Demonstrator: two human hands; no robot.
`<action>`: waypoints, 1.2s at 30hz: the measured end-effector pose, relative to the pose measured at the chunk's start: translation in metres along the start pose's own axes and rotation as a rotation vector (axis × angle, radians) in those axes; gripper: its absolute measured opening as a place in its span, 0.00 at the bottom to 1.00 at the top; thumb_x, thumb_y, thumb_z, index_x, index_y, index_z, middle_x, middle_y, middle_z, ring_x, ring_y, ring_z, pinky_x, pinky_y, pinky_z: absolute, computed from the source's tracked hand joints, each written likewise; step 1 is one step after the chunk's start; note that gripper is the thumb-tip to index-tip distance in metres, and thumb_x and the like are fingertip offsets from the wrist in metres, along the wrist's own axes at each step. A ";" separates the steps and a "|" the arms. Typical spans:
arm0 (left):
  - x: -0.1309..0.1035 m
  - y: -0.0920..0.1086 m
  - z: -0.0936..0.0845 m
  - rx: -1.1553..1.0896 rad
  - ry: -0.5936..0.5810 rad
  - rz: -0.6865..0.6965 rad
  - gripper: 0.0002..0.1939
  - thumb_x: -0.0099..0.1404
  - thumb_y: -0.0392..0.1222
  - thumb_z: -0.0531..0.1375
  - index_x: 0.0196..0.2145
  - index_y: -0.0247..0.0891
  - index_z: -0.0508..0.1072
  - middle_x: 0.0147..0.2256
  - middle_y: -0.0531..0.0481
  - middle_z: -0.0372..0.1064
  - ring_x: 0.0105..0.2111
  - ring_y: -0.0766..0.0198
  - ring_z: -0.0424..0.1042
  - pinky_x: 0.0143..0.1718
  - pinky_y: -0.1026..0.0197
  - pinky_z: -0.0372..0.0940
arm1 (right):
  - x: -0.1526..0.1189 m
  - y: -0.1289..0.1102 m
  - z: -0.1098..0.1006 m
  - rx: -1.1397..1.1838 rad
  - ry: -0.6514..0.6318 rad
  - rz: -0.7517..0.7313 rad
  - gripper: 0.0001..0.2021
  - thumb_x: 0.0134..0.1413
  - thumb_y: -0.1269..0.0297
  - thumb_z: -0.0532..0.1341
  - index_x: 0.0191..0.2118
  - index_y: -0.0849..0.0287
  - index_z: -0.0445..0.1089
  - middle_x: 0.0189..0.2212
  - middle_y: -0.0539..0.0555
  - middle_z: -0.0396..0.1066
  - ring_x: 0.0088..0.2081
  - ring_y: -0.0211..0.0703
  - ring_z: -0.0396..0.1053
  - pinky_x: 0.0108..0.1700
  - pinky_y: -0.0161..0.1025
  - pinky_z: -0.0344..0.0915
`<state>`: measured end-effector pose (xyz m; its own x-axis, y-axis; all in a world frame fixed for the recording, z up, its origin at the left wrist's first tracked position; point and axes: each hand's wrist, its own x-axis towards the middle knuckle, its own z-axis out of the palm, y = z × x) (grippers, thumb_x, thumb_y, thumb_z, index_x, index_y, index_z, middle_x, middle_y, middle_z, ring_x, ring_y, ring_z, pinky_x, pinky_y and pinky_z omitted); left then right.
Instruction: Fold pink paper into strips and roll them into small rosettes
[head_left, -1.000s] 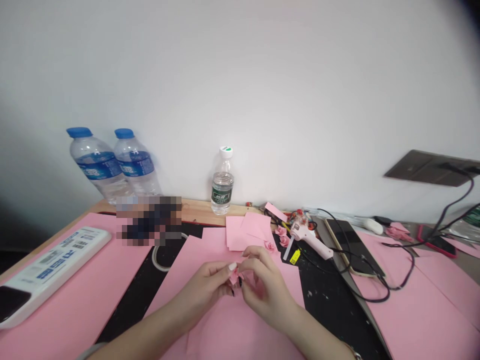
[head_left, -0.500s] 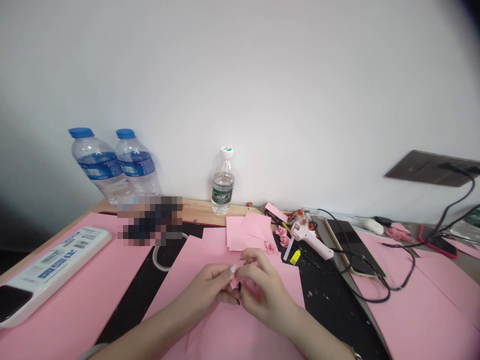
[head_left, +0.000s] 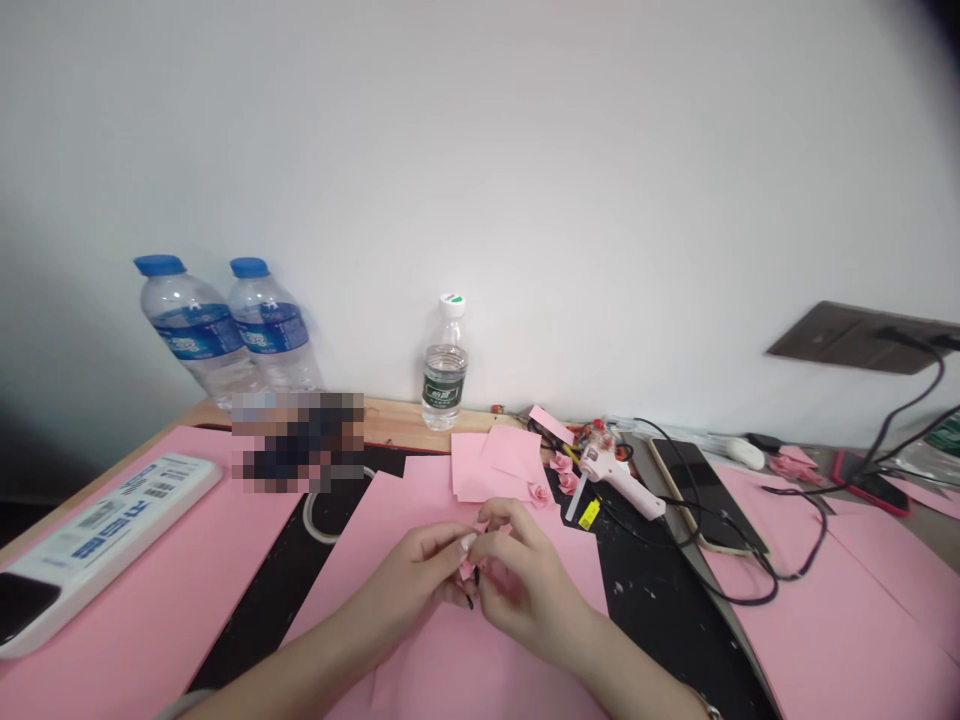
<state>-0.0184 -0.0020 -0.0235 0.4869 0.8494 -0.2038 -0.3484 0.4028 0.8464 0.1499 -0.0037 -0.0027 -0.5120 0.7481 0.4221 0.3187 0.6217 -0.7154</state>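
Observation:
Both hands meet over a large pink paper sheet (head_left: 442, 650) at the lower middle. Between their fingertips is a small folded pink paper piece (head_left: 466, 569), mostly covered by the fingers. My left hand (head_left: 431, 565) pinches it from the left. My right hand (head_left: 521, 575) closes on it from the right, fingers curled. A thin dark item (head_left: 471, 602) pokes out below the fingertips; what it is cannot be made out. Several small pink paper flowers (head_left: 538, 494) lie beyond my right hand, beside smaller pink sheets (head_left: 499, 465).
A pale pink glue gun (head_left: 622, 484) with a black cable and a phone (head_left: 709, 495) lie right. Behind stand a small water bottle (head_left: 445, 370) and two larger bottles (head_left: 270, 330). A white box (head_left: 112, 545) lies left, near a tape ring (head_left: 315, 520).
The small pink piece and the dark item have turned slightly between my fingertips. Both hands stay in nearly the same place, still closed on the piece.

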 end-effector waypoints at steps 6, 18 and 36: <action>0.001 -0.002 0.000 -0.025 0.060 0.029 0.13 0.62 0.47 0.63 0.27 0.34 0.70 0.24 0.54 0.64 0.26 0.68 0.65 0.28 0.65 0.60 | 0.000 0.001 -0.001 0.003 0.022 0.000 0.19 0.41 0.85 0.56 0.38 0.57 0.67 0.43 0.56 0.59 0.44 0.43 0.65 0.45 0.38 0.66; 0.002 -0.005 -0.002 0.029 0.074 0.011 0.15 0.61 0.49 0.63 0.26 0.34 0.69 0.23 0.55 0.64 0.23 0.68 0.65 0.27 0.64 0.61 | 0.001 0.000 -0.001 0.007 0.002 -0.028 0.18 0.41 0.84 0.57 0.38 0.56 0.67 0.43 0.56 0.60 0.46 0.44 0.65 0.46 0.38 0.66; 0.004 -0.006 -0.004 0.116 0.060 -0.015 0.19 0.60 0.53 0.62 0.23 0.35 0.68 0.20 0.54 0.64 0.19 0.70 0.61 0.21 0.66 0.54 | -0.001 0.000 0.000 -0.014 -0.030 -0.039 0.18 0.40 0.84 0.57 0.37 0.56 0.65 0.42 0.55 0.59 0.40 0.42 0.66 0.40 0.36 0.67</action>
<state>-0.0176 0.0001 -0.0310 0.4414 0.8638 -0.2428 -0.2452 0.3764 0.8934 0.1502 -0.0045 -0.0030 -0.5481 0.7158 0.4327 0.3092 0.6541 -0.6903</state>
